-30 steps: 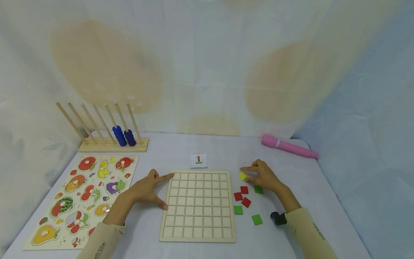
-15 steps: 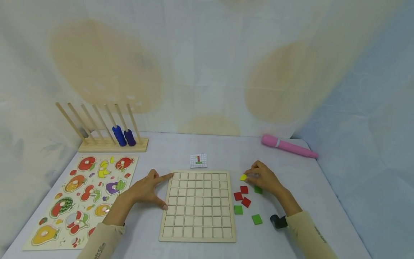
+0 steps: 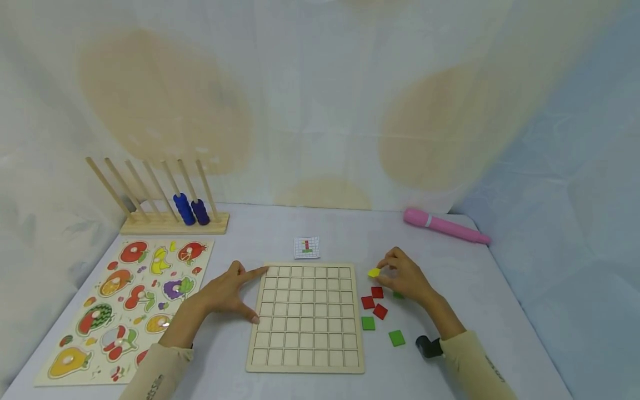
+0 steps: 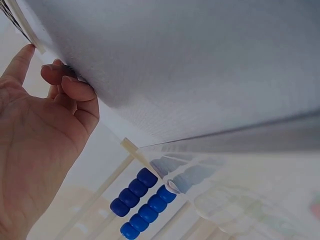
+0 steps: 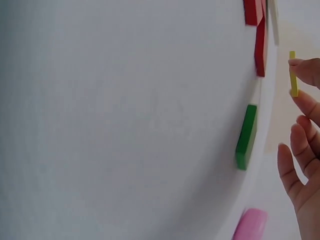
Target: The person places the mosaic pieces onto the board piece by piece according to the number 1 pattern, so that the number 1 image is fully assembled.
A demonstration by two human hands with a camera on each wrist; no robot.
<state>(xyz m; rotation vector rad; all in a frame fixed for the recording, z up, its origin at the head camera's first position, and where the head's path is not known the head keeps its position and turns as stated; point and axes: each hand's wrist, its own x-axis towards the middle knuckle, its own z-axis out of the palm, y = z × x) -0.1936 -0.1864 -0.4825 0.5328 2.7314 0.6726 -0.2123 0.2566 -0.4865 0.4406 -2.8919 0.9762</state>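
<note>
A square wooden grid board [image 3: 305,317] lies flat in the middle of the table. At its left edge rest the thumb and straight index finger of my left hand [image 3: 223,290], spread apart; the other fingers bend under in the left wrist view. My right hand [image 3: 406,276] pinches a yellow square tile [image 5: 293,79] between thumb and index finger, raised off the table beside the board's upper right. Below that hand are three red tiles [image 3: 380,311] and green tiles [image 3: 397,338]. One green tile [image 5: 247,136] is partly hidden by the hand in the head view.
A small pattern card [image 3: 306,248] lies behind the board. To the left are a fruit puzzle board [image 3: 112,300] and a wooden peg rack [image 3: 150,224] with blue and purple beads. A pink pen-shaped object [image 3: 446,226] lies at the back right.
My right hand has closed thumb and index finger on the yellow tile and lifted it slightly toward the board. My left hand stays at the board's left edge.
</note>
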